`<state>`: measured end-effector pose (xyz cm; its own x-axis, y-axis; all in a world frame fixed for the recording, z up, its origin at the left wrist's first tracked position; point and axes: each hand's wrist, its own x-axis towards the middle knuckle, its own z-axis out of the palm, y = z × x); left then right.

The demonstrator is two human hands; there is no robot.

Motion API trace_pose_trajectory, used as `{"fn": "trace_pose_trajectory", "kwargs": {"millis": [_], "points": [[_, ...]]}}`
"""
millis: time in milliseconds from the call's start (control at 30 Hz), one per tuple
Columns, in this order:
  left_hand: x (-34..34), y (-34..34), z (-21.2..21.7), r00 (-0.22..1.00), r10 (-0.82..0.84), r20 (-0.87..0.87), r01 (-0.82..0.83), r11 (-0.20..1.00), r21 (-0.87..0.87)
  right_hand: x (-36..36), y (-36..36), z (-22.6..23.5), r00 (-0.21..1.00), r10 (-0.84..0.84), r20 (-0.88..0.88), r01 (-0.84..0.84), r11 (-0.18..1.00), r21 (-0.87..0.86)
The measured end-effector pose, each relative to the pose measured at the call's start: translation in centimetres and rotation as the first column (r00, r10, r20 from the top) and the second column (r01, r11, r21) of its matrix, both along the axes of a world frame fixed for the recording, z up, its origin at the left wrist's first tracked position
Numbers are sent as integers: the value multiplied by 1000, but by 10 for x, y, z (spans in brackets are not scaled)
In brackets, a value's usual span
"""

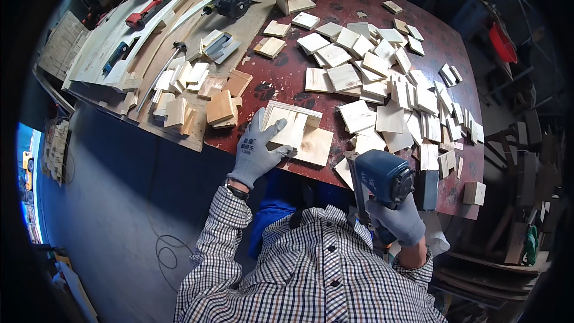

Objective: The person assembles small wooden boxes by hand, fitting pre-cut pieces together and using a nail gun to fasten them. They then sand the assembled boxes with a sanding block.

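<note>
In a grey glove, my left hand (pixel 253 152) grips an upright wooden board (pixel 285 127) at the table's near edge, thumb on one side and fingers on the other. That board adjoins a flat wooden piece (pixel 315 145) and a back strip (pixel 297 110); whether they are joined I cannot tell. My right hand (pixel 399 220), also gloved, is wrapped round the handle of a dark blue nail gun (pixel 382 176), held just off the near edge to the right of the boards. Loose wooden squares (pixel 359 116) lie close to the tool.
Many wooden squares are heaped across the red table (pixel 335 0). Small stacked blocks (pixel 222 107) stand left of my hand. On the plywood sheet (pixel 89 75) lie a hammer (pixel 161 72), a red tool (pixel 143 13) and a dark power tool (pixel 234 1). A cable (pixel 170 243) coils on the floor.
</note>
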<state>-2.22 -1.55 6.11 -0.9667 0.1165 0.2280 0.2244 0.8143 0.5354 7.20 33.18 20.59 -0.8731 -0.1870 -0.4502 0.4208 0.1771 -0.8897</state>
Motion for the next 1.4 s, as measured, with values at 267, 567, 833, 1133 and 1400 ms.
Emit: {"fn": "trace_pose_trajectory", "kwargs": {"millis": [267,567,833,1133,1400], "points": [[3,2,-14,991,84,-107,-69,989,134,-4,-12,0,999,37,-13,-37,999,32],[0,2,-19,990,116,-75,-94,965,244,-18,-20,-4,991,115,-71,-108,989,102],[-9,0,-27,982,162,-96,-133,959,252,-54,-39,-11,971,225,-76,-214,968,133],[-14,1,13,992,112,-57,-115,992,-57,-60,-46,-10,969,245,-16,-242,965,100],[-47,-15,21,991,-135,-18,126,958,-259,-52,-37,-13,980,188,-71,-180,978,108]]}}
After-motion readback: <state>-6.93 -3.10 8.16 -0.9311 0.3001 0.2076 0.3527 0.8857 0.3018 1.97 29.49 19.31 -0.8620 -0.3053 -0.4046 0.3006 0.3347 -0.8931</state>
